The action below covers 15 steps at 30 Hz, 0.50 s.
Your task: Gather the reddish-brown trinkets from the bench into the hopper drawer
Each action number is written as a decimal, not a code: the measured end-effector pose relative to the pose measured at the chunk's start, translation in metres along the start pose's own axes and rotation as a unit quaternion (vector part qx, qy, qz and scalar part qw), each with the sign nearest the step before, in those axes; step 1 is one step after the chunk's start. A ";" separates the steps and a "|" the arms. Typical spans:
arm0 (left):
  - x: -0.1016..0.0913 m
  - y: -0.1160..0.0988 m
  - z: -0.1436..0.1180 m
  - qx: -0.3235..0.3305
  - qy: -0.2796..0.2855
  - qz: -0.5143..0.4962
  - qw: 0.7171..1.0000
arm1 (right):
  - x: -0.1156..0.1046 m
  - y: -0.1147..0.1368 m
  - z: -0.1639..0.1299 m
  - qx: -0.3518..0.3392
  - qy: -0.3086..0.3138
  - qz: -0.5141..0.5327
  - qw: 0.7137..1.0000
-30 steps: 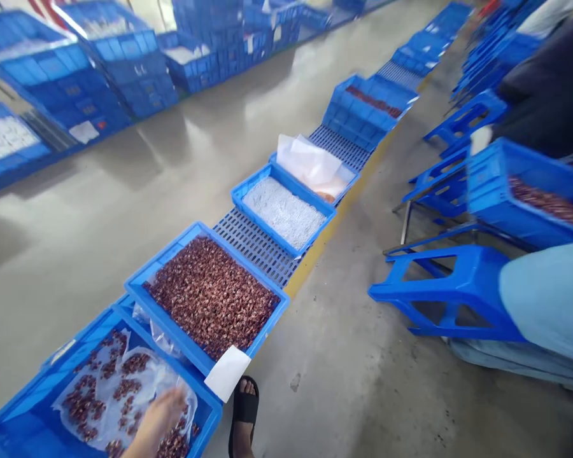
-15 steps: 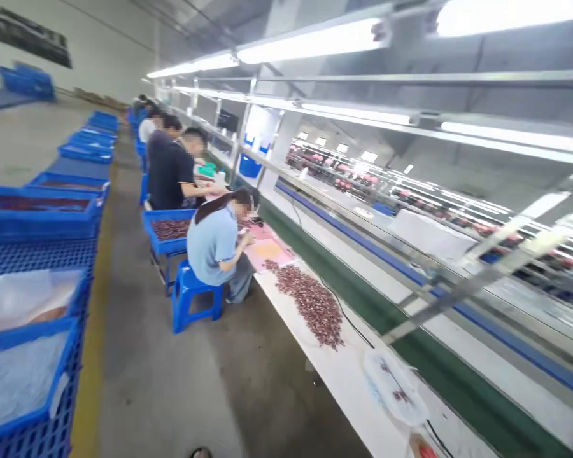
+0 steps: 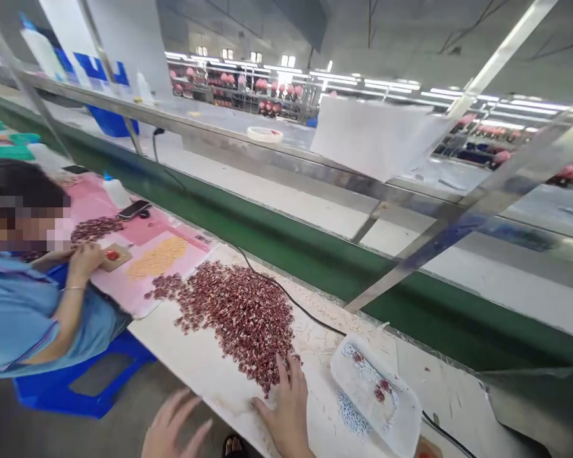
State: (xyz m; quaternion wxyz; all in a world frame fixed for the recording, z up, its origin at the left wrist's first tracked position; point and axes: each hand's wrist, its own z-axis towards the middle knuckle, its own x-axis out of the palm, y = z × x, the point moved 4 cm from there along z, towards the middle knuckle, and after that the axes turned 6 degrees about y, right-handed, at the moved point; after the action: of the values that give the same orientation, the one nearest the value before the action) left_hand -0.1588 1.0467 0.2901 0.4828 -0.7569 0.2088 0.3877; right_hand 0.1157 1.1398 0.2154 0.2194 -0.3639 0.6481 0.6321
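Observation:
A large heap of small dark-red pieces [image 3: 248, 305] is spread over the white table [image 3: 191, 356]. My right hand [image 3: 287, 404] reaches over the tabletop, fingers apart, with its fingertips at the heap's near edge. Whether they press on the pieces I cannot tell. My left hand [image 3: 174, 427] is in the air by the table's front edge, fingers spread and nothing in it. To the right of my right hand lies a translucent plastic tray [image 3: 405, 413] holding a few red pieces and small pale-blue bits. More pale-blue bits [image 3: 351, 413] are scattered beside it.
At left a co-worker in a blue shirt [image 3: 14, 318] sits on a blue stool [image 3: 100, 397], working at a pink mat [image 3: 90, 191] with yellow pieces [image 3: 157, 257]. A black cable [image 3: 310, 315] crosses the table. Behind runs a green belt [image 3: 286, 248], under a metal shelf with a tape roll [image 3: 265, 135].
My view has swung right and come closer to the table and heap. Both my hands have come into view, the right one at the heap. The blue crates on the left are out of sight.

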 end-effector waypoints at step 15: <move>0.073 -0.039 0.175 0.104 0.001 0.151 0.983 | 0.031 -0.009 0.105 0.058 -0.032 -0.115 0.991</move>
State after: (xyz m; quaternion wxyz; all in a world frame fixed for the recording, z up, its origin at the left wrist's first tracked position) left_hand -0.1545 1.2245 0.2142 0.4945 -0.6632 0.3600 0.4314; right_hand 0.0844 1.2376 0.1750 0.3319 -0.4024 0.6301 0.5752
